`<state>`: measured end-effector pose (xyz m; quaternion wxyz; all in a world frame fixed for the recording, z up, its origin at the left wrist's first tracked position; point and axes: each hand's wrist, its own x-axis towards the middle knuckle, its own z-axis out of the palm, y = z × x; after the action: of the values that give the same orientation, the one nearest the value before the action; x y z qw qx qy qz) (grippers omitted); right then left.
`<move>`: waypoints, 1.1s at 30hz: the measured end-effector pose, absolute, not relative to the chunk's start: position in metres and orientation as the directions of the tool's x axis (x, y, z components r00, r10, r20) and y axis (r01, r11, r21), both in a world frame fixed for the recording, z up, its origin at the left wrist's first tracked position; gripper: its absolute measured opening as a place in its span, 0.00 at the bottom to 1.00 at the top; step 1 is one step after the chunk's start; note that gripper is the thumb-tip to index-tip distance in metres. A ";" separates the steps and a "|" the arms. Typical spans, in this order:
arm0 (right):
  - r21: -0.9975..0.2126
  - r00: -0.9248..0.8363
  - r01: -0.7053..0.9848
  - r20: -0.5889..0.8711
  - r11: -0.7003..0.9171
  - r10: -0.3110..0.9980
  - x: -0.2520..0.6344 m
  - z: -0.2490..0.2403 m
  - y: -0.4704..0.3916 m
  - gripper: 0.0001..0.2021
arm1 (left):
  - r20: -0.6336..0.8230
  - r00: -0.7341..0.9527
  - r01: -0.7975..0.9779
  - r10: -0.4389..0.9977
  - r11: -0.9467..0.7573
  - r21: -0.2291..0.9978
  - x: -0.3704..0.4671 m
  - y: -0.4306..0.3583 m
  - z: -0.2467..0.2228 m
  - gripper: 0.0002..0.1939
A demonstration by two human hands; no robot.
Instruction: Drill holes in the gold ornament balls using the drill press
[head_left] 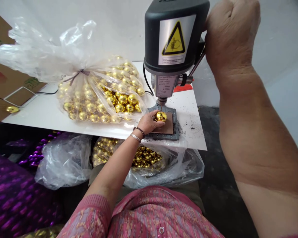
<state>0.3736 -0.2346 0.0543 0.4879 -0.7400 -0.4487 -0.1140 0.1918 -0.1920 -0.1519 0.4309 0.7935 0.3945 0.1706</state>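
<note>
My left hand [150, 122] grips a shiny gold ball [161, 116] between thumb and fingers. The ball rests on a brown board [167, 127] on the grey base [174, 135] of a bench drill press [173, 39]. Directly above the ball is the thin drill bit [161, 107]; whether it touches the ball cannot be made out. My right hand [232, 33] is raised beside the drill head, its fingers closed round the end of the metal lever [198, 62]. Dark shavings lie around the base.
A tied clear bag [89, 89] of gold balls lies on the white table [114, 131]. Below the table edge is an open bag [183, 165] of gold balls. Purple balls [22, 191] are at lower left, cardboard [2, 77] at far left, and a red object [183, 88] behind the drill.
</note>
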 end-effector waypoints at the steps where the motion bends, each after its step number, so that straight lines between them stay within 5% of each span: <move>1: -0.634 0.605 0.757 0.591 -0.156 0.534 0.371 0.055 -0.236 0.14 | -0.064 0.633 0.479 0.772 -0.325 0.816 0.191 -0.193 -0.152 0.35; 9: -0.576 0.526 0.817 0.714 -0.040 0.461 0.351 0.039 -0.267 0.25 | -0.023 0.621 0.500 0.783 -0.373 0.782 0.189 -0.197 -0.157 0.35; 14: -0.502 0.445 0.864 0.804 0.049 0.395 0.341 0.013 -0.291 0.22 | -0.009 0.629 0.514 0.777 -0.407 0.755 0.188 -0.197 -0.159 0.36; 20: -0.277 0.251 0.960 0.919 0.045 0.305 0.347 -0.021 -0.303 0.20 | -0.011 0.641 0.523 0.768 -0.426 0.738 0.187 -0.199 -0.154 0.35; 33: -0.199 0.184 0.979 0.959 0.049 0.218 0.345 -0.056 -0.305 0.20 | 0.012 0.639 0.515 0.769 -0.440 0.736 0.186 -0.200 -0.156 0.35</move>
<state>0.3446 -0.3050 -0.0561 0.5070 -0.5786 -0.5172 -0.3752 0.1856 -0.1998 -0.1562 0.3612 0.8302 0.3867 0.1756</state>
